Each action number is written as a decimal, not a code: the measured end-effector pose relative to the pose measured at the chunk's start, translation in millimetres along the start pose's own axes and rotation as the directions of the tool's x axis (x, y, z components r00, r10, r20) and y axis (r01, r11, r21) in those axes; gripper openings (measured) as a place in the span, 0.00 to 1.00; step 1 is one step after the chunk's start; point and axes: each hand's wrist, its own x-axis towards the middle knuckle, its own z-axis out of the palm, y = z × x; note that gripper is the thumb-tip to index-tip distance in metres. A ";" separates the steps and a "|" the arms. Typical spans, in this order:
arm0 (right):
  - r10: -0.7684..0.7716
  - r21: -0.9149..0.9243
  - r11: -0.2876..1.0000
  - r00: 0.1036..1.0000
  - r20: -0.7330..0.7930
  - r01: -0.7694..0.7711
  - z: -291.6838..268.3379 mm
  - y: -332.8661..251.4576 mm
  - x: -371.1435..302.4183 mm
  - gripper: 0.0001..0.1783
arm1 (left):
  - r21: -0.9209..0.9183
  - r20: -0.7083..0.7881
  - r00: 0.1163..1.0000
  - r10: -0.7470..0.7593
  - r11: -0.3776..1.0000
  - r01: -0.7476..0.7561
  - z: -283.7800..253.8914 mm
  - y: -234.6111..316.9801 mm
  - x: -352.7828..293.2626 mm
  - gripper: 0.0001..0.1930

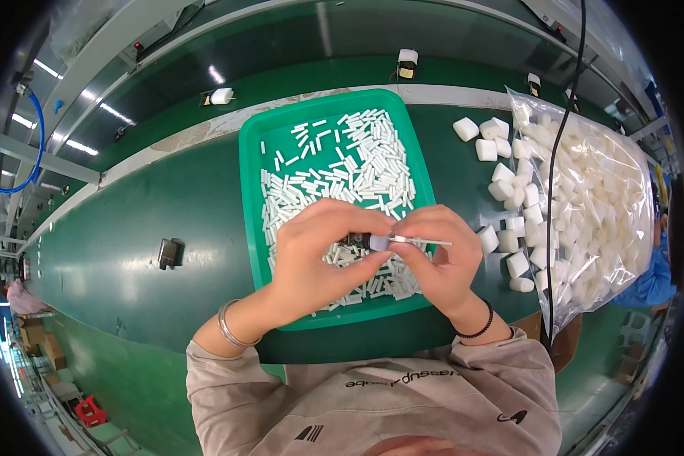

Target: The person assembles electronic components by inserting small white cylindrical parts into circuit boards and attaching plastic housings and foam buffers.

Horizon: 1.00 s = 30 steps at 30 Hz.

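Over the green tray (248,197) my two hands meet, fingertip to fingertip. My left hand (304,247) pinches a small black part with a pale grey end (378,242) between thumb and fingers. In my right hand (444,258), a thin white stick (432,242) is gripped, one end against the grey end and the other sticking out to the right. Fingers hide where the two pieces touch, so I cannot tell whether one is inside the other. Many short white tubes (380,156) lie loose in the tray below.
Left of the tray a small black device (170,253) lies on the green table (114,235). At right, a clear bag (600,220) spills white foam-like blocks (486,150), and a black cable (561,144) hangs across it. Beyond the table edge, a belt carries white-topped black pieces (407,64).
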 end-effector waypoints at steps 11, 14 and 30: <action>-0.076 0.129 0.985 0.963 -0.259 0.112 -22.3 -30.5 -27.1 0.07 | 0.050 -0.164 0.986 -0.029 0.998 0.038 6.5 37.3 -21.3 0.13; -0.050 0.253 0.957 0.937 -0.347 0.144 -43.2 -33.3 -30.4 0.05 | -0.095 -0.160 0.962 -0.219 0.974 0.206 -1.0 23.3 -24.9 0.11; 0.511 0.653 0.694 0.847 -0.148 -0.304 -87.1 15.7 -15.1 0.06 | 0.534 -0.567 0.709 -0.419 0.468 0.704 -179.9 -192.4 -59.5 0.09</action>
